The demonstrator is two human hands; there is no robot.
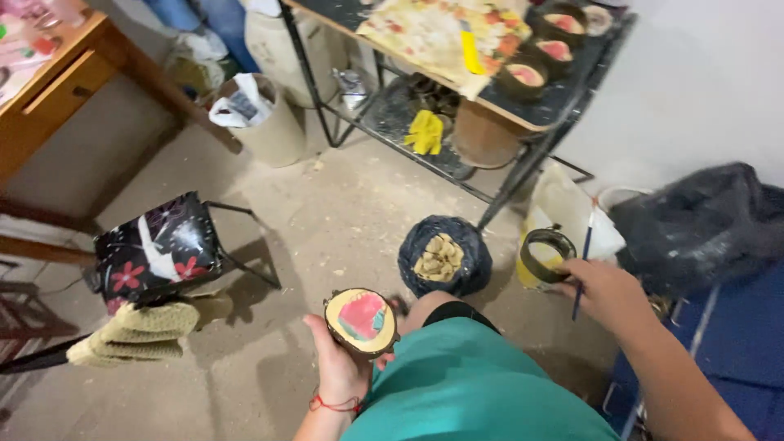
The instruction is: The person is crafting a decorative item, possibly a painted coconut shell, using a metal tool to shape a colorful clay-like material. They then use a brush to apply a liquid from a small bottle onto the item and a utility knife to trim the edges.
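Observation:
My left hand [339, 367] holds a round wood slice [361, 322] with bark rim and a face painted pink, red, green and yellow, over my knee in teal cloth. My right hand [611, 296] grips a thin blue-handled paintbrush [581, 269], held upright next to a small round container [545, 255] with a dark rim and yellowish inside. A red thread band circles my left wrist.
A black bag [445, 255] of wood pieces sits on the dusty floor ahead. A metal-frame table [539, 110] holds several painted slices and a floral cloth. A black flowered stool [159, 245], a white bucket [265, 122], a wooden desk [57, 90] and a dark plastic bag [702, 224] surround me.

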